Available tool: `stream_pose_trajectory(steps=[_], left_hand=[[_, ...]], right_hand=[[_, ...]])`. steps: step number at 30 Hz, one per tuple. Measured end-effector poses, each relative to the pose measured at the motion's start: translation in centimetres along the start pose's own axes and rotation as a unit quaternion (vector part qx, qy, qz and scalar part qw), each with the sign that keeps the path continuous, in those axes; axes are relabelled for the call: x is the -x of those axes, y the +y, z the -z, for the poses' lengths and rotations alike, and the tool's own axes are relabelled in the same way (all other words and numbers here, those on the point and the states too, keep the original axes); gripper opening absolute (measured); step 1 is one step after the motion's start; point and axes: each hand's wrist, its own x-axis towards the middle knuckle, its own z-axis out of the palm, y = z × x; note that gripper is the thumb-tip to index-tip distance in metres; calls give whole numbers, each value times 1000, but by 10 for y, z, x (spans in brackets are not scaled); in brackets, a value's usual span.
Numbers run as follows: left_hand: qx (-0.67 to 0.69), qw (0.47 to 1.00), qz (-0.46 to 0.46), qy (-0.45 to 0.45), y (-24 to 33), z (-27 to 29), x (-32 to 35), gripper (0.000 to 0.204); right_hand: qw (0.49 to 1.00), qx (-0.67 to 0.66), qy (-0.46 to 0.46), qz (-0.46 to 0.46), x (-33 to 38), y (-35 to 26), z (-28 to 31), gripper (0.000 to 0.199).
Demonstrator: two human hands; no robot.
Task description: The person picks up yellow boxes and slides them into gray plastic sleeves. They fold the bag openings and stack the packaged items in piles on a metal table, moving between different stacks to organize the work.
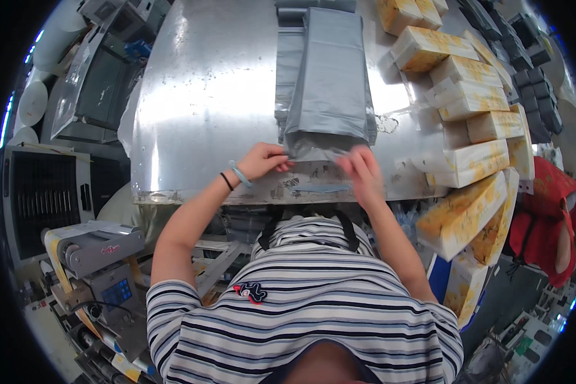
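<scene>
A long grey plastic mailing bag [331,77] lies on a stack of similar bags, its mouth gaping toward me. At the left corner of the mouth, my left hand [267,161] is closed with its fingertips pinching the bag's edge. My right hand [363,176] is at the right side of the mouth, fingers bent near the flap. Motion smears those fingers, so whether they grip the edge cannot be made out. Under the bag, more grey bags [289,70] stick out on the left.
The metal table [201,109] has a worn front edge just below my hands. Several white-and-yellow packs [470,160] line its right side, some leaning past the edge. A grey machine with a roller [102,249] stands at my left, and red cloth [544,217] lies far right.
</scene>
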Motion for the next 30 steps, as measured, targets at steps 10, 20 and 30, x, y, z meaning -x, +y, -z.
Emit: stream_pose_trajectory(steps=[10,20,30], left_hand=[[-724,585,-311,192,85,24,-1,51],[-307,849,-370,220,35,13,-14,15],[-296,863,-165,376,11,-12,-68,28]], right_hand=[[624,744,114,211,35,-79,61,44],[914,360,-183,44,-61,-55,79,10],[744,662,81,-30,-66,-12,29,32]])
